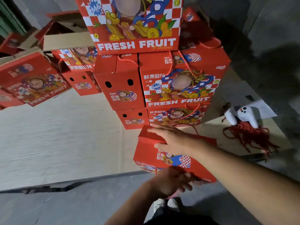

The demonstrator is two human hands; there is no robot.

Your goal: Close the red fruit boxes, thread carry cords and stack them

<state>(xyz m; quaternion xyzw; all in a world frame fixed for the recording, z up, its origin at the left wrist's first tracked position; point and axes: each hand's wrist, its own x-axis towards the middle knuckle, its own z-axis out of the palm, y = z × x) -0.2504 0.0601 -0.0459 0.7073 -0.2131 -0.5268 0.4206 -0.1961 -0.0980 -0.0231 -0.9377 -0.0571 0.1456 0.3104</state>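
1. The stack of finished boxes rises just behind your work, cords already looped over the tops. Judge your placement against it: the box should land square on a level top, printed face outward like the others.
2. The red fruit box you are working on sits at the near edge of the tabletop, close in front of the stack. Keep it pressed flat while you close it, so the flap seats before any cord goes through.
3. Your right hand lies on the top flap with fingers straight and spread, thumb over the front edge. Press evenly; don't let the box slide off the edge.
4. Your left hand is at the box's near lower corner, fingers curled. It is blurred, so I cannot tell whether it holds a cord or only the box.
5. The loose bundle of red cords lies to your right, well apart from the box, partly under a white controller.
6. A thin red strand shows at the box's near face; where it ends is hidden. The box's far side is covered by your arm.
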